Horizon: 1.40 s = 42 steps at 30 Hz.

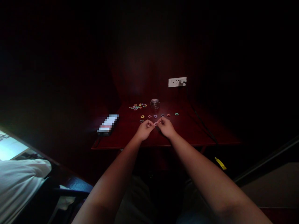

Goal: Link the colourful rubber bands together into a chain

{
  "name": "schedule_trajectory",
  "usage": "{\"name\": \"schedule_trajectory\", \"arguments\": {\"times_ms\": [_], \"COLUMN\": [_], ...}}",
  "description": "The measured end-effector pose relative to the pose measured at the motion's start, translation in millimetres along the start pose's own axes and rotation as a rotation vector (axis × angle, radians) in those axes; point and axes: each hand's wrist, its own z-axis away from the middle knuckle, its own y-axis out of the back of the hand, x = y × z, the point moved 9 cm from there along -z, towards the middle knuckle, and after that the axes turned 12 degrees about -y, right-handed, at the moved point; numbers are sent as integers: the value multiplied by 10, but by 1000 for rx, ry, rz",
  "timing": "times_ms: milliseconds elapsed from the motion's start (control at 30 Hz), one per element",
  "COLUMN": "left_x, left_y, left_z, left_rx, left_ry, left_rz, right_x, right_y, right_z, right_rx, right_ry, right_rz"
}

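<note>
Over the dark red desk (187, 133), my left hand (145, 129) and my right hand (165, 127) meet close together. Between their fingertips is a small pale pink hair tie (155, 124), pinched from both sides. Just beyond the hands lies a row of ring-shaped hair ties, among them a yellow one (142, 116), a purple one (155, 116) and a green one (177, 114). A dark grey one (141, 121) lies beside my left hand. Farther back stand a clear lidded jar (155, 104) and a loose pile of colourful hair ties (138, 107).
A phone with a lit, blurred screen (107, 123) rests at the desk's left side. On the back wall is a white socket (177, 82) with a plug and a cable running down the right. At lower left, a person's pale sleeve (23, 177) shows beyond the partition.
</note>
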Motion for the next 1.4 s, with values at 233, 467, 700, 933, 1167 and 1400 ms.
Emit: {"name": "schedule_trajectory", "arguments": {"times_ms": [233,467,700,933,1167,1400], "left_x": [-1,-4,4,33,16,-28], "left_y": [-26,-6,-9,-58,-46,-12], "left_z": [0,3,-6,10,7,2], "left_rx": [-18,-17,-40,-104,-76,-26], "left_ry": [4,8,-4,-12,1,15], "left_rz": [10,-33,-59,-36,3,48], "right_x": [12,40,-8,-44,3,79], "right_y": [-22,-42,-62,-52,-53,-66], "right_z": [-10,-18,9,29,8,-8], "right_rx": [-31,-57,-70,-42,-58,-89], "right_ry": [20,28,33,34,-8,-51], "right_rz": [-22,-9,14,19,-18,-75]}}
